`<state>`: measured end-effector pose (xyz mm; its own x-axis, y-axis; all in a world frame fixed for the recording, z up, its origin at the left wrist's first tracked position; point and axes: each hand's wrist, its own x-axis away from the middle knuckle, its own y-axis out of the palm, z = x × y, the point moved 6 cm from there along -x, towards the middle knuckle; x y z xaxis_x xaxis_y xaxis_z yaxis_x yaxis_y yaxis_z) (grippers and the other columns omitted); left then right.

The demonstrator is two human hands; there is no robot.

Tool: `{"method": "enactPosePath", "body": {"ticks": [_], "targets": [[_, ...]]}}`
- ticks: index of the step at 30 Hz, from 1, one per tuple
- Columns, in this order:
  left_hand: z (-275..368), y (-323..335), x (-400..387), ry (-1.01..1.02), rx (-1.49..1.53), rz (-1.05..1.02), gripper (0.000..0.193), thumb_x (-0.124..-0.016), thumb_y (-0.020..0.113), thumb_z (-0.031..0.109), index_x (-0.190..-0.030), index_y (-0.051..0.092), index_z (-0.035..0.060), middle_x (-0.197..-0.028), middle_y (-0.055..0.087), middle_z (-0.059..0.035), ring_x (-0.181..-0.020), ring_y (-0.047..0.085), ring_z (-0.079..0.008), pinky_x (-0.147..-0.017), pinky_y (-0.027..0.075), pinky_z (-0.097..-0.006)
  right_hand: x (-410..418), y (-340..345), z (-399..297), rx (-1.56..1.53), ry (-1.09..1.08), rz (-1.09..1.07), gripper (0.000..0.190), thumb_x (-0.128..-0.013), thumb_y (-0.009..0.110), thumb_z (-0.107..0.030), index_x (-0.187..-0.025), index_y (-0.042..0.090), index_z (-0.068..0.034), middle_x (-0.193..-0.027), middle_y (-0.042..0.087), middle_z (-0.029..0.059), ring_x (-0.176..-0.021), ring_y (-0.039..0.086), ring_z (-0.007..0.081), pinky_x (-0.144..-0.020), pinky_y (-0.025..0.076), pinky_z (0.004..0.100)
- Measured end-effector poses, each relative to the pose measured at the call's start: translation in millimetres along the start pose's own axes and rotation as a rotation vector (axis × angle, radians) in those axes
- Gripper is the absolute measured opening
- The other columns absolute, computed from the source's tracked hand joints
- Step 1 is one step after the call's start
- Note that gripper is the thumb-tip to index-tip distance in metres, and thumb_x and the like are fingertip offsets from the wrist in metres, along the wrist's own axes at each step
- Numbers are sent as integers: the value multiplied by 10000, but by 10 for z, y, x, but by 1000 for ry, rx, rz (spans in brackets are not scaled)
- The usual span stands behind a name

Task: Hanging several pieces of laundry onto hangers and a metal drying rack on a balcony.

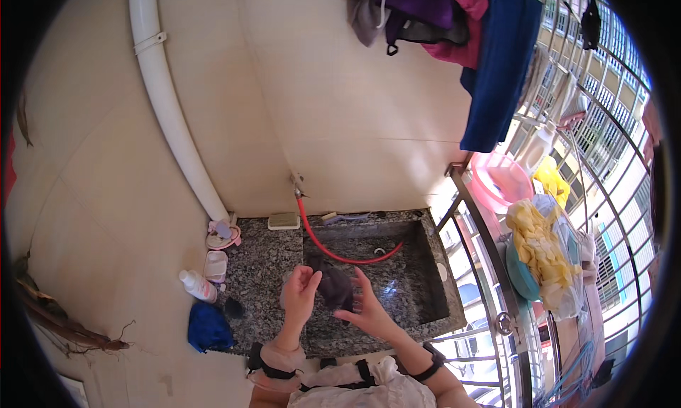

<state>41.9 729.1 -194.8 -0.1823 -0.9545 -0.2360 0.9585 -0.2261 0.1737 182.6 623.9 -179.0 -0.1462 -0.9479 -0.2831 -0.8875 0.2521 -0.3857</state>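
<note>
A dark piece of cloth (334, 284) hangs between my two hands, over the left part of a granite sink (367, 325). Thumb and fingers of my left hand (301, 293) are closed on its left side. My right hand (366, 307) is spread just right of the cloth, its fingers apart; whether a fingertip touches the cloth is unclear. Behind them a red hose (324, 250) runs from the wall tap (297, 187) and curves into the basin. Some pale thing, partly hidden, lies behind my left hand.
Left on the granite stand a white bottle (199, 286), a soap box (216, 266) and a blue cloth bundle (208, 326). Brushes (346, 217) lie along the back edge. At right are a metal railing (481, 261), a pink basin (500, 182) and yellow gloves (540, 253). Laundry (497, 72) hangs above.
</note>
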Motion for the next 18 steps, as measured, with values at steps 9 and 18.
{"method": "enactPosePath", "body": {"ticks": [9, 18], "targets": [[185, 156, -309, 6, 57, 83, 156, -918, 553, 181, -838, 480, 68, -593, 352, 77, -508, 267, -11, -453, 194, -218, 97, -765, 240, 28, 236, 81, 234, -800, 680, -138, -725, 552, 42, -947, 647, 41, -710, 518, 73, -621, 403, 205], [-306, 158, -644, -14, -90, 47, 155, -856, 636, 156, -802, 550, 39, -591, 459, 42, -509, 342, -26, -471, 248, -221, 355, -1954, -157, -84, 137, 775, 180, -867, 572, -140, -768, 524, 2, -729, 516, -28, -699, 454, 52, -595, 364, 230]]}}
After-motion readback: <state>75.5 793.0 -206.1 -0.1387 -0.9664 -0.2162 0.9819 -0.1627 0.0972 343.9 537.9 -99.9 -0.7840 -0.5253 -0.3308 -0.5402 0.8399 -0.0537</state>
